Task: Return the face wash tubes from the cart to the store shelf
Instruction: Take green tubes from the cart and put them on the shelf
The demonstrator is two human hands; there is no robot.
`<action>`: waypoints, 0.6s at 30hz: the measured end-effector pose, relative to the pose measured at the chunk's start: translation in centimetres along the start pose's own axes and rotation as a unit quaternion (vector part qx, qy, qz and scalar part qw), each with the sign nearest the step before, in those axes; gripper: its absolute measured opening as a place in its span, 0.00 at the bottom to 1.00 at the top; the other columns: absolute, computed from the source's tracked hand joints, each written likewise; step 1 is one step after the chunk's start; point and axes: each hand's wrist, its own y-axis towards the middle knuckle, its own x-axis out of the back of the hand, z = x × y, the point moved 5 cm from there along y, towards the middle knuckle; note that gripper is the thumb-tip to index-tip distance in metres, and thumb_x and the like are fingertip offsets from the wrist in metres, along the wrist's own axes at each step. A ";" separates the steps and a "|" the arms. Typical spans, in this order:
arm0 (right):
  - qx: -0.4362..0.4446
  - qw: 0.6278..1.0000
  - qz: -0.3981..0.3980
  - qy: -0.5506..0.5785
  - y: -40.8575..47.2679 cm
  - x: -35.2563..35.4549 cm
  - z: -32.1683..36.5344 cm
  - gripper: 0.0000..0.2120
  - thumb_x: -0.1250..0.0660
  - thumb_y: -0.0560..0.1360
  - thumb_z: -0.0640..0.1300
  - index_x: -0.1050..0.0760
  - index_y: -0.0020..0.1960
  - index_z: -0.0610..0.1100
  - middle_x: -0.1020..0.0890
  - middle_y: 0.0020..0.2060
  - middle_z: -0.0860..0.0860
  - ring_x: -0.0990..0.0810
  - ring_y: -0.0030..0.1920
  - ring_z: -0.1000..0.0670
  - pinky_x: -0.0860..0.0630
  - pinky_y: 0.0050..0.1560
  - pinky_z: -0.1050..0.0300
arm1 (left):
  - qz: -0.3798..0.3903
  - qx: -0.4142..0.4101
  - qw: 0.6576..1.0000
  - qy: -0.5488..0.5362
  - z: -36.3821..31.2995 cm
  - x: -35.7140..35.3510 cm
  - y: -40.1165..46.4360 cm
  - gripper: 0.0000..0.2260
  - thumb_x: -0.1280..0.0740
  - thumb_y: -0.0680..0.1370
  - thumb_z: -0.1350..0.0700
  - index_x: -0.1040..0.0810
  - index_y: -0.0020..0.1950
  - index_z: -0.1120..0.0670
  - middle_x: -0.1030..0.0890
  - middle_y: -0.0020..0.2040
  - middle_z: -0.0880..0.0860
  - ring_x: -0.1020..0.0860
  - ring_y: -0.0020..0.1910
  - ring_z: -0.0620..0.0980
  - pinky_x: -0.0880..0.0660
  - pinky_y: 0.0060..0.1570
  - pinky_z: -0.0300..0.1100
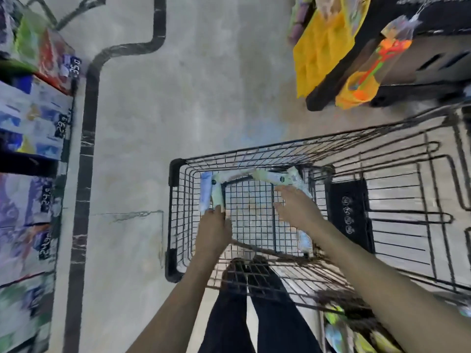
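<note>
Both hands in cart (175, 174), left hand (214, 225) gripping tube (217, 193), right hand (298, 207) spread over tubes (277, 178) ahead

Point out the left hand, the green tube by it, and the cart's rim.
left hand (215, 226): head view, back of the hand.
green tube (217, 193): head view, middle of its body.
cart (175, 171): head view, black corner guard on the rim.
</note>
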 end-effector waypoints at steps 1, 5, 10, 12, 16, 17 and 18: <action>-0.008 1.000 0.009 -0.004 2.3 -0.9 -0.8 0.26 0.39 0.84 0.51 0.38 0.81 0.46 0.33 0.79 0.45 0.33 0.77 0.44 0.35 0.75 0.49 | 0.002 0.015 1.000 -0.008 0.6 -1.1 2.1 0.13 0.36 0.82 0.53 0.25 0.62 0.60 0.21 0.55 0.60 0.23 0.48 0.56 0.24 0.46 0.49; -0.022 1.000 0.017 0.003 11.0 -4.5 -3.9 0.27 0.36 0.82 0.48 0.37 0.80 0.44 0.30 0.76 0.43 0.27 0.71 0.41 0.27 0.68 0.46 | 0.017 0.082 0.996 -0.025 3.5 -5.8 9.5 0.18 0.36 0.83 0.50 0.28 0.67 0.61 0.22 0.59 0.61 0.21 0.57 0.61 0.24 0.53 0.52; -0.013 0.999 -0.020 -0.039 19.2 -7.6 -6.8 0.28 0.33 0.80 0.44 0.35 0.78 0.41 0.27 0.71 0.41 0.28 0.69 0.40 0.26 0.64 0.44 | -0.012 0.149 0.988 -0.039 6.5 -10.4 15.4 0.16 0.38 0.84 0.51 0.28 0.66 0.61 0.21 0.60 0.60 0.22 0.59 0.61 0.27 0.52 0.51; -0.005 0.997 -0.026 -0.069 21.5 -8.3 -7.7 0.28 0.33 0.80 0.43 0.35 0.78 0.40 0.27 0.71 0.40 0.29 0.69 0.39 0.26 0.62 0.44 | -0.031 0.169 0.984 -0.055 7.4 -11.8 16.6 0.16 0.38 0.84 0.52 0.28 0.66 0.61 0.21 0.60 0.60 0.21 0.58 0.62 0.25 0.53 0.52; 0.007 0.994 -0.051 -0.091 23.2 -9.0 -8.3 0.26 0.33 0.79 0.42 0.33 0.75 0.40 0.21 0.64 0.39 0.21 0.60 0.36 0.23 0.52 0.43 | -0.079 0.165 0.983 -0.031 8.1 -12.7 17.6 0.17 0.38 0.82 0.55 0.28 0.68 0.62 0.21 0.60 0.64 0.21 0.57 0.63 0.22 0.52 0.57; 0.014 0.993 -0.061 -0.100 23.2 -9.4 -8.4 0.25 0.32 0.78 0.41 0.32 0.73 0.39 0.20 0.61 0.38 0.20 0.57 0.35 0.23 0.49 0.42 | -0.086 0.160 0.983 -0.024 8.2 -12.9 17.7 0.17 0.38 0.82 0.56 0.29 0.68 0.63 0.22 0.60 0.64 0.21 0.57 0.64 0.22 0.52 0.58; 0.020 0.991 -0.075 -0.108 23.2 -9.6 -8.5 0.24 0.31 0.78 0.40 0.31 0.72 0.38 0.18 0.58 0.38 0.19 0.54 0.35 0.23 0.47 0.42 | -0.090 0.154 0.984 -0.020 8.3 -13.1 17.6 0.17 0.38 0.82 0.56 0.30 0.69 0.63 0.23 0.61 0.64 0.21 0.57 0.64 0.22 0.51 0.58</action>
